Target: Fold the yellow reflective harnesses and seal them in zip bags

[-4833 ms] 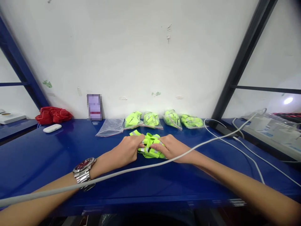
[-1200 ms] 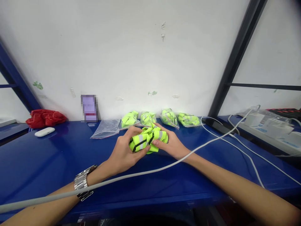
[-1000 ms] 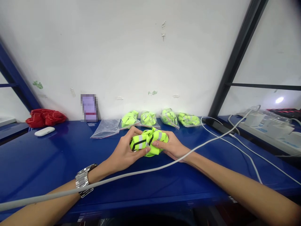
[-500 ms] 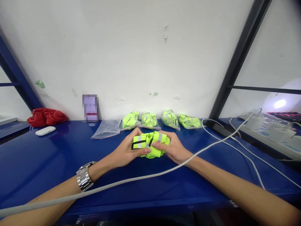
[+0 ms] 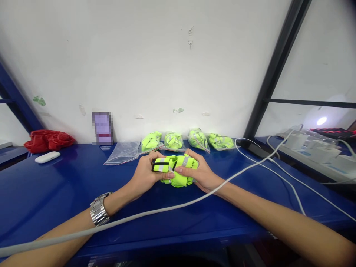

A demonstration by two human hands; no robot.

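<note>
Between both hands is a bundled neon-yellow reflective vest [image 5: 180,178] with grey strips and black edging. My left hand [image 5: 147,172] grips its left end, thumb across the front. My right hand [image 5: 204,172] clasps the right end, its thumb pressed on the middle of the bundle. Fingers behind the bundle are mostly hidden. Just beyond the hands, similar yellow bundles in clear bags, one of them a bagged vest [image 5: 174,141], stand in a row along the wall. Left of that row lies a flat clear zip bag [image 5: 122,153].
A white cable [image 5: 155,211] crosses in front of my forearms. On the blue table [image 5: 69,193] are a red plastic bundle [image 5: 48,141], a white case [image 5: 48,157] and a phone [image 5: 102,128] leaning on the wall. Chargers [image 5: 319,148] and more cables sit at right.
The view has shifted slightly, so everything sits a little further left. Both hands keep hold of the vest, and its left end is tipped slightly differently.
</note>
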